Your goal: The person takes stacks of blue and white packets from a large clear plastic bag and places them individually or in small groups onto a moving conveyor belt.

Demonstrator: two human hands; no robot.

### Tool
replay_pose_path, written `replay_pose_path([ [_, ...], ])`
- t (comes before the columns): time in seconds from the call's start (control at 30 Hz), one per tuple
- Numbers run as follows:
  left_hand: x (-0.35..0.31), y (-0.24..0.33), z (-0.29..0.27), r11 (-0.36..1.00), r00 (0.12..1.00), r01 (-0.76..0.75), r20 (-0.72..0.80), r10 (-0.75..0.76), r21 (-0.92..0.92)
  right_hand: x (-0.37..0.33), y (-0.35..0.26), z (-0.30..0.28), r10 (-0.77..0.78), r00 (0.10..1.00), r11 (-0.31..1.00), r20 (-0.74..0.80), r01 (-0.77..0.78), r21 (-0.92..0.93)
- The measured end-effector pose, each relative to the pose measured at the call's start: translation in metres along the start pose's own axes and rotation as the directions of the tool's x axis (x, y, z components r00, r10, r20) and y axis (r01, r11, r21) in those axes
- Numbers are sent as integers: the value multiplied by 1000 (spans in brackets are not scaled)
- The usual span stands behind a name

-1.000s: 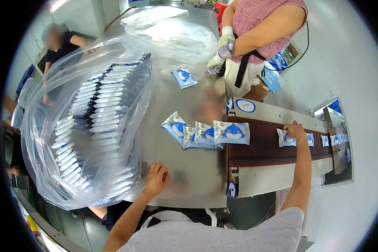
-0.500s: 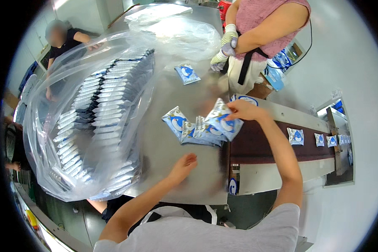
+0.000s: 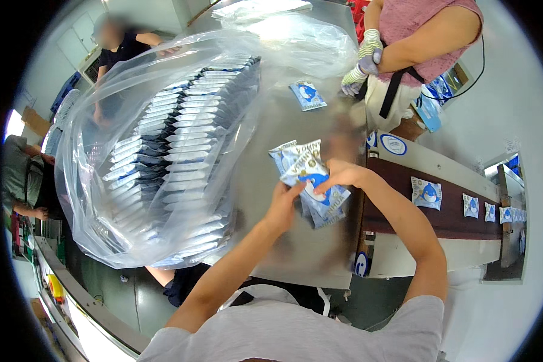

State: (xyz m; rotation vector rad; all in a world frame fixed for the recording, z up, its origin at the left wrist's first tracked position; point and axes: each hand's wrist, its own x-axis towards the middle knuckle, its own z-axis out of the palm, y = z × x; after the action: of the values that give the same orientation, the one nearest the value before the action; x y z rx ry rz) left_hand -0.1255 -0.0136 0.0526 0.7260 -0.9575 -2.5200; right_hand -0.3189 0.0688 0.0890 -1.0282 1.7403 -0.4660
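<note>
Both hands now meet over the steel table [image 3: 265,120], where a moment ago they were apart. The left hand [image 3: 285,205], which lay flat on the near table edge and then lifted, is now closed around the near side of a stack of packets [image 3: 311,181], white and blue sachets fanned out slightly. The right hand [image 3: 339,176], which a second ago was out on the belt [image 3: 446,220] at the right and then came back to the packets on the table, now grips the same stack from its right side, fingers curled over the top packet. The packets, earlier lying in a loose row on the table by the belt's left end, are gathered up and held just above the table between the two hands.

On the belt, single packets [image 3: 427,193] lie spaced apart, trailing off to the right. One lone packet [image 3: 308,95] lies farther off on the table, as before. At left, a big clear bag [image 3: 163,151] full of stacked packets takes up most of the table; it has not shifted.

Across the table a person in a pink top stands with a gloved hand [image 3: 361,69] near the table's far edge. Another person in dark clothes stands at the far left behind the bag.
</note>
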Motion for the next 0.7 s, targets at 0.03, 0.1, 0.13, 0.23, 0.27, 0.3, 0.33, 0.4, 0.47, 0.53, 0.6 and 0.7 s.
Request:
replay_pose_path([
  [0.03,9,12,1,998,1000,-23,-9,23,50,8,-7,0,-9,997,997,-82,15,73],
  [0.1,39,26,-7,918,978,-164,-65,200,361,27,-21,5,-8,971,975,-238,60,213],
  [0.13,53,22,-12,838,958,-214,-60,281,502,42,-14,10,-43,943,957,-331,134,257],
  [0.23,87,-9,-36,387,751,60,-297,590,920,88,8,48,57,828,863,-558,239,444],
  [0.27,84,-10,-59,542,801,-81,-269,534,837,90,-10,67,64,762,939,-644,172,296],
  [0.3,73,-5,-53,784,870,-81,-340,356,615,82,-24,84,117,697,884,-707,251,394],
  [0.33,53,6,-35,942,927,-30,-342,150,333,71,-33,92,153,717,737,-680,375,563],
  [0.4,29,16,-35,1000,988,0,-156,0,3,60,-45,113,177,714,565,-678,490,664],
  [0.47,20,11,-48,995,982,-95,-167,91,-16,54,-52,128,162,645,622,-747,521,584],
  [0.53,0,21,-41,983,978,-185,-95,186,19,36,-70,135,120,625,632,-772,551,545],
  [0.6,-8,25,-49,970,973,-226,-19,229,91,11,-98,137,94,606,641,-790,570,513],
  [0.7,-19,38,-39,933,943,-323,140,302,161,-4,-102,135,18,562,626,-827,638,448],
])
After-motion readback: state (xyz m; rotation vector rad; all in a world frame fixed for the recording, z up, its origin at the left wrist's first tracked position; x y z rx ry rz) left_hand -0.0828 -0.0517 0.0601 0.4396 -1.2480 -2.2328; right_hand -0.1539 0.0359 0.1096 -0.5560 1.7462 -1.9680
